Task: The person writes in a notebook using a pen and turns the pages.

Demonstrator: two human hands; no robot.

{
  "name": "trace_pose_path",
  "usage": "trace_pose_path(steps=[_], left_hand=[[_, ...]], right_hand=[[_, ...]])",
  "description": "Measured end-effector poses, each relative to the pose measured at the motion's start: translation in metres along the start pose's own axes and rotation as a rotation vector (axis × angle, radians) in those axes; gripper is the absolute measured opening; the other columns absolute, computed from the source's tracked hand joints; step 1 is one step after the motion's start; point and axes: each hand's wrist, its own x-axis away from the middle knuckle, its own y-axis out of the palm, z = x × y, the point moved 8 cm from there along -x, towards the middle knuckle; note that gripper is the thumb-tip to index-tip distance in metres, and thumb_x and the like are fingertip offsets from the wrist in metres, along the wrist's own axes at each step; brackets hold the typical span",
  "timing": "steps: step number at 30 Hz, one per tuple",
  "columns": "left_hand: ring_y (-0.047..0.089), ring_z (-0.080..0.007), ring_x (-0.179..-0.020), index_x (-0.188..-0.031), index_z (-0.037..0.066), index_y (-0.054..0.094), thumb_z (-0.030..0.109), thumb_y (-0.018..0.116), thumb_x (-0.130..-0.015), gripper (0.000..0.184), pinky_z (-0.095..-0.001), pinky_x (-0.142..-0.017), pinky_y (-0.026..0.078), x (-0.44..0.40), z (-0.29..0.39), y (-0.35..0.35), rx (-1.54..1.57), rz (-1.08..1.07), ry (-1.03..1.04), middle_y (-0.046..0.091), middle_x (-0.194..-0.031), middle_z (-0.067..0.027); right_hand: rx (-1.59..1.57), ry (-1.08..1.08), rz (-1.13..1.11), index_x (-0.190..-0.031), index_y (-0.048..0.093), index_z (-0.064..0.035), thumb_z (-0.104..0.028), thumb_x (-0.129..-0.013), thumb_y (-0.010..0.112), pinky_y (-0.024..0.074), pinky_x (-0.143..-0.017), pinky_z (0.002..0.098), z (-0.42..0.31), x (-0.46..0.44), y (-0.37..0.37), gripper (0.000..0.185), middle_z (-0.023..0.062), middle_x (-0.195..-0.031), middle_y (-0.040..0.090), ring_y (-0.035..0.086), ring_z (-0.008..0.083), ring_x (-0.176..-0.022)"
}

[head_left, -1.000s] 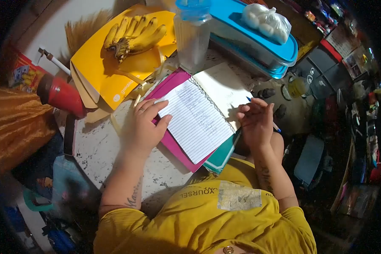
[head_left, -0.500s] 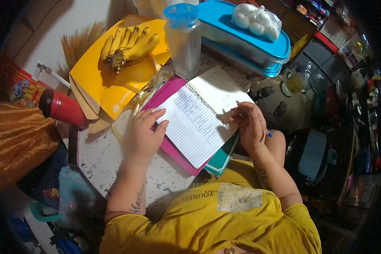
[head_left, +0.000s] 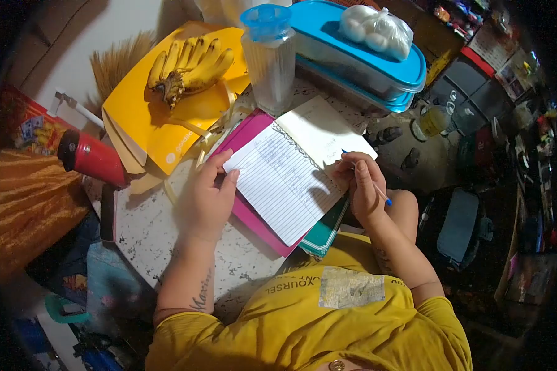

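Observation:
A spiral notebook [head_left: 278,191] lies spread on the table, its lined left page carrying handwriting and its right page mostly bare. Beneath it are a magenta folder [head_left: 254,227] and a green book or folder [head_left: 325,234]. My left hand [head_left: 213,195] rests at the notebook's left edge, thumb and fingers apart, fingertips at the page corner. A pen with a blue end [head_left: 380,193] is held in my right hand [head_left: 365,188], which is over the notebook's right edge. The pen's point slants up and left over the right page.
Bananas [head_left: 195,68] lie on a yellow envelope [head_left: 130,111] at the back left. Behind the notebook stand a blue-lidded pitcher [head_left: 267,68] and a blue-lidded container [head_left: 328,31] bearing a bag of eggs [head_left: 377,34]. A red tumbler [head_left: 96,161] lies at the table's left.
My right hand has turned slightly, and the pen in it has shifted a little down and left. My left hand's fingers have moved slightly left and down along the notebook's edge.

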Motion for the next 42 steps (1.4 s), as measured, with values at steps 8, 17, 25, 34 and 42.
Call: trace_pose_path(steps=[8,17,25,34,42], left_hand=[[0.073,-0.0247,-0.095,-0.131,0.015,0.068,0.02,0.075,-0.092,0.04,-0.0364,-0.081,0.057,-0.005,-0.017,-0.001,-0.069,0.06,0.006,0.073,-0.11,-0.0097],[0.071,-0.0273,-0.1,-0.13,0.013,0.066,0.023,0.076,-0.09,0.043,-0.0386,-0.084,0.057,-0.003,-0.002,-0.004,-0.183,0.079,0.093,0.073,-0.114,-0.0095],[0.073,-0.0274,-0.095,-0.128,0.016,0.069,0.023,0.077,-0.088,0.041,-0.0393,-0.08,0.057,-0.004,-0.009,-0.006,-0.14,0.117,0.041,0.074,-0.112,-0.0108],[0.072,-0.0298,-0.094,-0.124,0.012,0.07,0.019,0.078,-0.087,0.038,-0.0386,-0.08,0.058,-0.003,0.007,-0.009,-0.252,0.133,0.129,0.074,-0.108,-0.0122],[0.07,-0.0283,-0.093,-0.117,0.008,0.072,0.019,0.078,-0.087,0.032,-0.0373,-0.078,0.058,-0.001,0.026,-0.009,-0.251,0.038,0.086,0.072,-0.107,-0.0101]], right_hand=[[0.08,0.022,0.011,-0.123,0.063,0.0013,-0.037,-0.109,0.055,0.0535,-0.095,0.0334,-0.001,0.0,0.0,0.042,0.01,-0.106,0.064,0.063,0.0186,-0.103],[0.165,0.026,-0.02,-0.124,0.062,0.0016,-0.032,-0.109,0.053,0.0526,-0.097,0.0326,0.001,0.001,0.0,0.038,0.01,-0.108,0.065,0.062,0.0173,-0.105],[0.146,0.05,0.004,-0.124,0.063,0.0003,-0.027,-0.108,0.056,0.0519,-0.095,0.0304,-0.001,0.004,0.002,0.033,0.0069,-0.109,0.065,0.062,0.0149,-0.103],[0.366,-0.068,-0.074,-0.119,0.062,-0.0008,-0.01,-0.099,0.066,0.0472,-0.089,0.0266,-0.01,0.003,0.012,0.022,0.0043,-0.107,0.065,0.061,0.0129,-0.099],[0.397,-0.093,-0.049,-0.116,0.065,-0.0013,-0.006,-0.094,0.067,0.0502,-0.089,0.0297,-0.011,0.003,0.011,0.022,0.0067,-0.104,0.066,0.064,0.0161,-0.098]])
